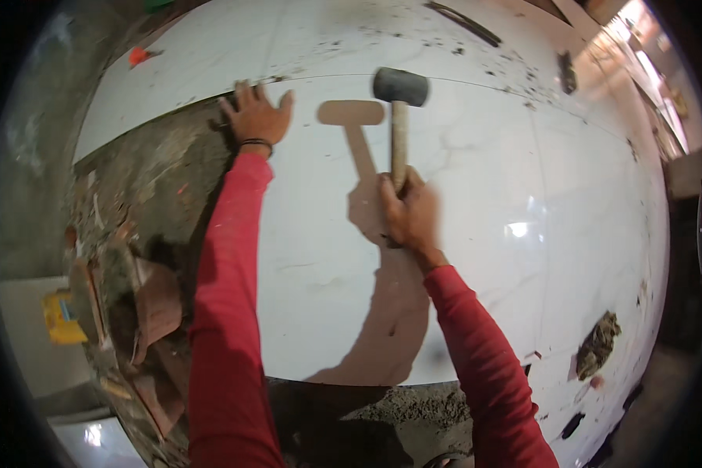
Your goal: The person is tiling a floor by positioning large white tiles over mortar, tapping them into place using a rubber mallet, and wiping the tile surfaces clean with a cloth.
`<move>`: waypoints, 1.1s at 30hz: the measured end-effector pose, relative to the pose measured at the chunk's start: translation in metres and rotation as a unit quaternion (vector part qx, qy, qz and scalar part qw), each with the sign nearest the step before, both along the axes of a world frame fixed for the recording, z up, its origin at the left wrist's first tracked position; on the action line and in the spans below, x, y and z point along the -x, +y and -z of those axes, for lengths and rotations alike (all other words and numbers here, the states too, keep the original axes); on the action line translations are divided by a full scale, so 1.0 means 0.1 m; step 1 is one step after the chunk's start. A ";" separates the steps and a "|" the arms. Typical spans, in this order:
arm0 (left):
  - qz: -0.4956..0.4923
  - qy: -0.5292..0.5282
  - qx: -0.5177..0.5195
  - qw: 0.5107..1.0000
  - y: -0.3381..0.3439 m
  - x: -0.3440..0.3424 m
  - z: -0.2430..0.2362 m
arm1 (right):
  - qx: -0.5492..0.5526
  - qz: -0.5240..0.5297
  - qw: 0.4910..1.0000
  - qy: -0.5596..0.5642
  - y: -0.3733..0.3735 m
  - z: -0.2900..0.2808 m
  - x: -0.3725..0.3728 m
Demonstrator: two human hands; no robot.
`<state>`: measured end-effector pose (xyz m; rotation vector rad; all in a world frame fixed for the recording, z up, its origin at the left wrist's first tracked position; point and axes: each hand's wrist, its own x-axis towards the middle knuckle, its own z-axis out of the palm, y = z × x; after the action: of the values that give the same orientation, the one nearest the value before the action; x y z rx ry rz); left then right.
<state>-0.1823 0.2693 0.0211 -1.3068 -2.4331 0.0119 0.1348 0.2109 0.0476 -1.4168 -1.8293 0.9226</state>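
Observation:
A rubber mallet point(398, 117) with a black head and a pale wooden handle is gripped in my right hand point(411, 212), its head held above the tile and casting a shadow beside it. Under both hands lies a large white marbled tile point(312, 288). My left hand point(258, 117) rests with fingers spread on the far left part of this tile, by the seam with the tile beyond. A dark band circles that wrist. Both sleeves are red.
Rough mortar point(148, 171) lies exposed along the tile's left side and its near edge. Broken reddish pieces point(160, 300) lie at left, near a yellow packet point(64, 317). A mortar lump point(598, 345) sits at right. An orange piece point(139, 56) and a dark bar-like tool point(464, 23) lie far off.

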 end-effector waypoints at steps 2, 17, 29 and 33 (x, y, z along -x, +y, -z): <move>0.007 0.029 0.024 0.999 0.02 0.01 -0.01 | 0.009 0.003 1.000 0.006 -0.01 -0.07 -0.03; 0.171 -0.120 0.013 0.978 -0.78 -0.81 0.08 | -0.033 0.002 0.999 0.031 -0.07 -0.04 -0.08; 0.248 -0.119 0.025 0.961 -2.61 -1.81 -0.06 | -0.036 -0.007 0.998 0.045 -1.32 -0.01 -0.84; 0.252 -0.118 0.027 0.960 -3.04 -2.09 -0.06 | -0.025 0.018 0.998 0.055 -1.75 0.00 -1.17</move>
<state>0.0269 -0.0345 0.0267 -2.0175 -2.2183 -0.2261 0.2516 0.0358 0.0472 -1.3382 -1.7293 0.9129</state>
